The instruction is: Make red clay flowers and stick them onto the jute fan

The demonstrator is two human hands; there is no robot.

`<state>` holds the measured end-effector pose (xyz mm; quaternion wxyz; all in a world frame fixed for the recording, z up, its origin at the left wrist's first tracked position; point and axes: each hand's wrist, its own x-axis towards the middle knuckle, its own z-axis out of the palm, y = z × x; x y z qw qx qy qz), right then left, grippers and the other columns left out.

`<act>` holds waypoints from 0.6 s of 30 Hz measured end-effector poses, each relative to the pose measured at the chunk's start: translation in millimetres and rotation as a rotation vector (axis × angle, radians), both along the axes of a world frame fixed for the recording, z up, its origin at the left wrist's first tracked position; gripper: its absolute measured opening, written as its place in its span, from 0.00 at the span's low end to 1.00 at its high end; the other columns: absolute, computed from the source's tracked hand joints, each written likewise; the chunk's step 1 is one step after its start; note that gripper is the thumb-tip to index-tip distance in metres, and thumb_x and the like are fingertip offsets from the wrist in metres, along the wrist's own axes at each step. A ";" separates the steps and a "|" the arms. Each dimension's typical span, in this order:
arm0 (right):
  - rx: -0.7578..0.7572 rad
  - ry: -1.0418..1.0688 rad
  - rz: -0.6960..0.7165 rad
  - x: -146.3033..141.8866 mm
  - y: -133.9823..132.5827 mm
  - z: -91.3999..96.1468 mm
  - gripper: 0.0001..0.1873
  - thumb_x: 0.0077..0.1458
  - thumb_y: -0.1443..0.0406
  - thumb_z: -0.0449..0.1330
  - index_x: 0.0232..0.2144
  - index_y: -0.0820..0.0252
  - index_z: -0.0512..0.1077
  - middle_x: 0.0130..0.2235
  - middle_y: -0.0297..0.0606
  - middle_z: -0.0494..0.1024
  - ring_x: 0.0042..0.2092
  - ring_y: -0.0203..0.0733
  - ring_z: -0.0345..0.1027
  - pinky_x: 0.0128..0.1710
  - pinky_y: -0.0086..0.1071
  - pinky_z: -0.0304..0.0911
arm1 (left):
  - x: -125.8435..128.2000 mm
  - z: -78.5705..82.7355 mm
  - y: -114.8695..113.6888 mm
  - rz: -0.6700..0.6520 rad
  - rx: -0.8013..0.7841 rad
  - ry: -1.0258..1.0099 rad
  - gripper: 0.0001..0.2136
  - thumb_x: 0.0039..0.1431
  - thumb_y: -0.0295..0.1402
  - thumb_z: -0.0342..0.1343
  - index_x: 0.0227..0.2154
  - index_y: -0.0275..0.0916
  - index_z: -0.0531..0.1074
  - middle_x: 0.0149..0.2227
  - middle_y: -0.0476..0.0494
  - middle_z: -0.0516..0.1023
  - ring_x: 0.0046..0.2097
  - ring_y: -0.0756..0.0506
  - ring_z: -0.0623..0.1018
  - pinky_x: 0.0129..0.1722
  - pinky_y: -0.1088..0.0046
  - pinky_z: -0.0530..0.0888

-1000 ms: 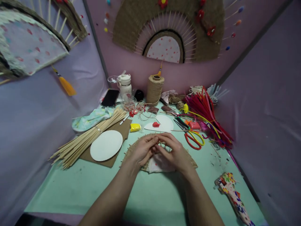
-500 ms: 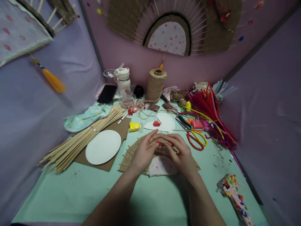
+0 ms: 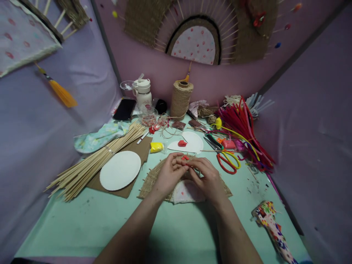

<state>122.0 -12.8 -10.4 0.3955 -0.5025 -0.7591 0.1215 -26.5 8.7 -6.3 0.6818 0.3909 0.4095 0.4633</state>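
My left hand (image 3: 169, 175) and my right hand (image 3: 208, 176) meet over a woven half-round fan (image 3: 154, 182), fingertips pinched together. Between them shows a tiny bit of red modelling clay (image 3: 187, 165), mostly covered by the fingers. Just beyond the fingertips, small red clay pieces (image 3: 185, 157) lie near the fan's top edge. The fan's white centre with pink dots (image 3: 188, 192) shows below my hands. Behind the fan, a larger red clay lump (image 3: 182, 143) rests on a cut white paper plate (image 3: 195, 141).
Left are a white paper plate (image 3: 120, 171) on cardboard and a bundle of thin sticks (image 3: 82, 172). Right lie red-and-yellow-handled scissors (image 3: 227, 163), red pipe cleaners (image 3: 246, 128) and a flower-patterned glue gun (image 3: 273, 227). A twine spool (image 3: 181, 101) and a bottle (image 3: 143, 93) stand behind.
My fingertips have drawn closer together around the red bit, and the hands sit slightly lower on the fan. Red clay pieces beyond the fingers now show. The view has shifted slightly.
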 end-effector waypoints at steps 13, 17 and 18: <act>-0.221 0.002 -0.253 18.2 52.2 21.5 0.06 0.54 0.65 0.58 0.31 0.59 0.74 0.33 0.36 0.79 0.33 0.38 0.70 0.34 0.30 0.62 | -3.6 -1.9 6.1 0.013 -0.190 -0.204 0.10 0.44 0.29 0.67 0.32 0.35 0.79 0.36 0.45 0.79 0.34 0.53 0.73 0.37 0.78 0.68; -0.328 -0.159 -0.193 9.3 104.4 12.8 0.06 0.52 0.68 0.58 0.28 0.60 0.76 0.30 0.35 0.80 0.32 0.37 0.70 0.33 0.28 0.60 | -8.1 -2.5 7.2 0.017 -0.239 -0.343 0.14 0.39 0.31 0.71 0.31 0.33 0.78 0.31 0.46 0.78 0.32 0.54 0.73 0.36 0.78 0.68; -0.341 -0.191 -0.193 6.7 115.5 8.4 0.05 0.51 0.68 0.59 0.28 0.60 0.76 0.30 0.35 0.80 0.31 0.37 0.70 0.31 0.28 0.59 | -9.1 -3.3 7.5 0.026 -0.246 -0.365 0.14 0.39 0.32 0.72 0.31 0.33 0.78 0.30 0.47 0.77 0.31 0.54 0.73 0.35 0.78 0.68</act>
